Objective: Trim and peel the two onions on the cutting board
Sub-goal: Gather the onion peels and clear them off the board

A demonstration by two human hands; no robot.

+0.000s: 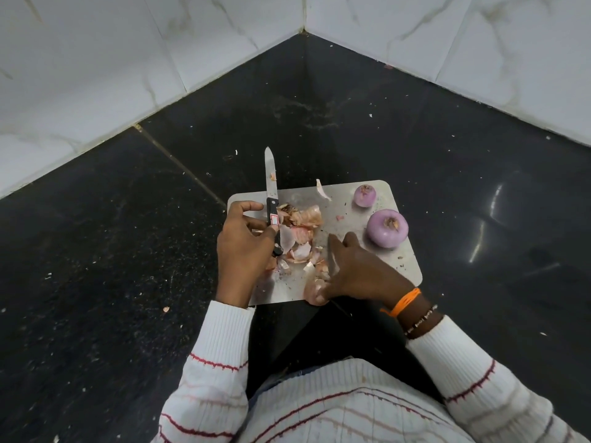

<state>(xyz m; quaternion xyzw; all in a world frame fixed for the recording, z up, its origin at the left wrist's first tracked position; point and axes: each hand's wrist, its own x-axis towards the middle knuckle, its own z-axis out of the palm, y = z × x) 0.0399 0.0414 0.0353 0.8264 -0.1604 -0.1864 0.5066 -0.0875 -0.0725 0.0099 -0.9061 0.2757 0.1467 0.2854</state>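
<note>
The left hand (244,247) grips the black handle of a kitchen knife (271,199), its blade pointing away past the far edge of the cutting board (406,266). The right hand (355,270) lies over the near part of the board with fingers straight, resting on the heap of onion skins (302,231), while its thumb touches a piece of peel (315,292) at the board's near edge. Two peeled purple onions stand apart from the hands on the board's right side: the smaller onion (364,195) near the far corner, the larger onion (387,228) just nearer. A loose skin curl (321,189) lies at the far edge. The board sits on a black stone worktop (128,251) speckled with scraps, in a corner of white marbled wall tiles (96,59). An orange thread (404,302) and a beaded band circle the right wrist above a white striped sleeve (473,378).
</note>
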